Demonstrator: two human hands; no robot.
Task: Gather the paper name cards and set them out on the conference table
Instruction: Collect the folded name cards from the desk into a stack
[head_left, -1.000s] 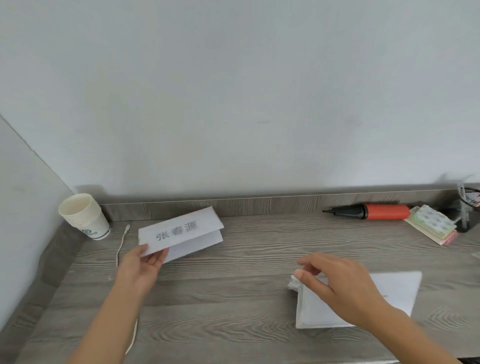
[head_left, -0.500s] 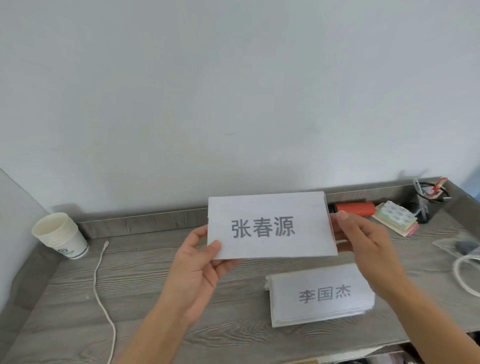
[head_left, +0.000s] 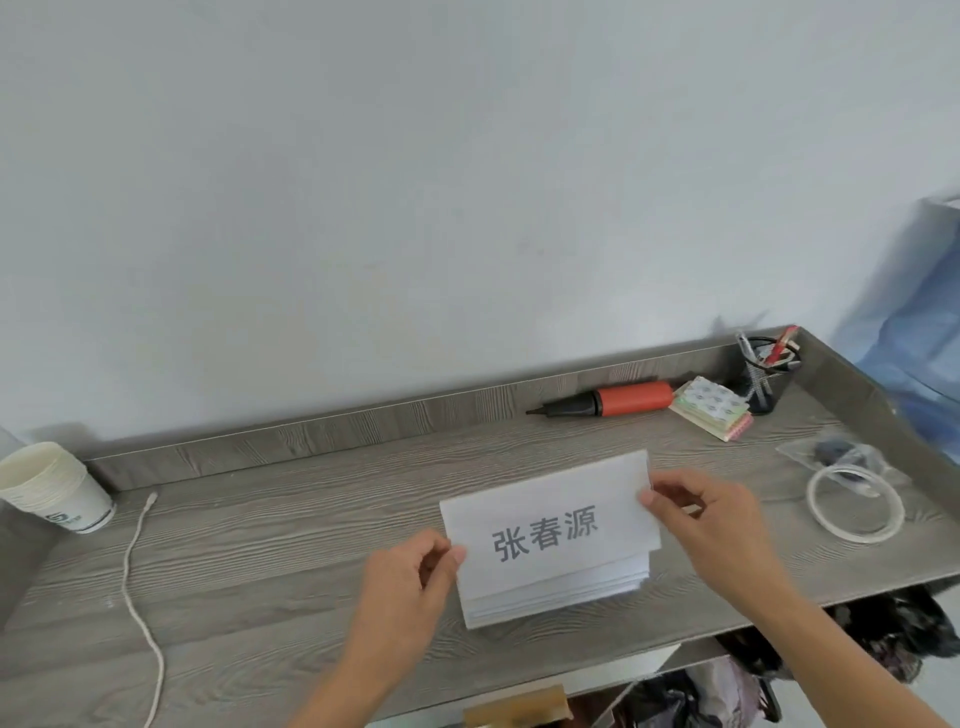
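A white paper name card (head_left: 545, 530) printed with three dark characters lies on top of a stack of white name cards (head_left: 561, 592) on the grey wood-grain desk (head_left: 270, 561). My left hand (head_left: 410, 577) pinches the card's left edge. My right hand (head_left: 711, 514) pinches its upper right corner. The top card covers the print on the cards beneath; only their edges show below it.
A stack of paper cups (head_left: 52, 488) stands far left beside a white cord (head_left: 137, 571). At the back lie an orange and black pump (head_left: 608, 401), a pad of stickers (head_left: 711, 408) and a pen holder (head_left: 766, 371). A tape ring (head_left: 854, 504) lies right.
The card went from my left hand alone at the left, up into both hands, then down onto the stack, covering the card that showed there. The view shifted right.
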